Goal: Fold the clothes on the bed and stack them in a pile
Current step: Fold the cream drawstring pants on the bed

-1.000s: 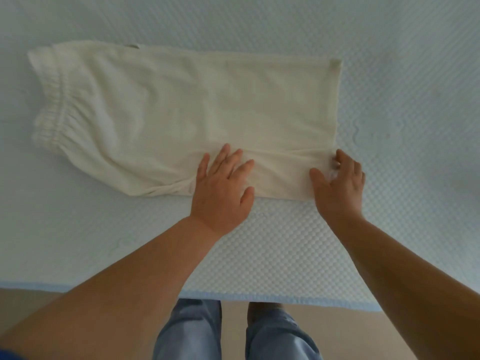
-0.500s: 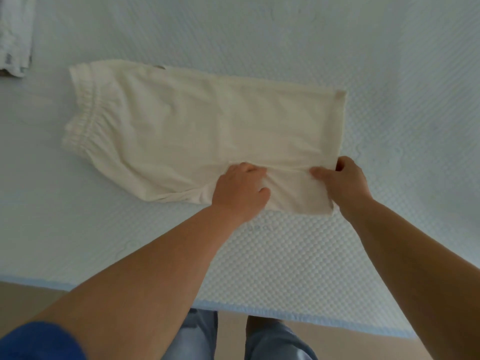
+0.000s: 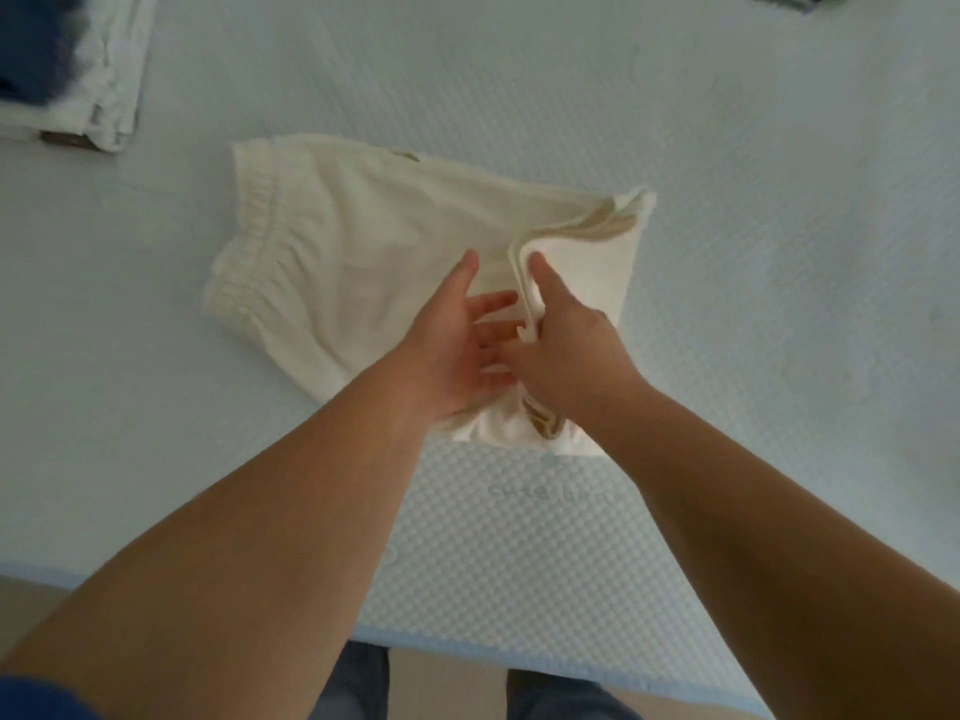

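Note:
Cream shorts (image 3: 363, 252) with an elastic waistband on the left lie on the pale blue mattress (image 3: 779, 304). Their right leg end is lifted and turned over towards the left, showing the hem layers. My right hand (image 3: 566, 345) pinches that hem edge and holds it up over the middle of the shorts. My left hand (image 3: 457, 340) sits just left of it with the palm turned up and the fingers straight, touching the fabric under the lifted edge.
A pile of folded clothes (image 3: 88, 75), white with a dark blue piece on top, sits at the far left corner of the mattress. A dark item (image 3: 784, 0) shows at the top edge. The mattress front edge (image 3: 623, 662) runs just above my legs.
Both hands gripped the near edge of the shorts, then my right hand lifted the leg end and carried it leftwards over the shorts. My left hand opened, palm up.

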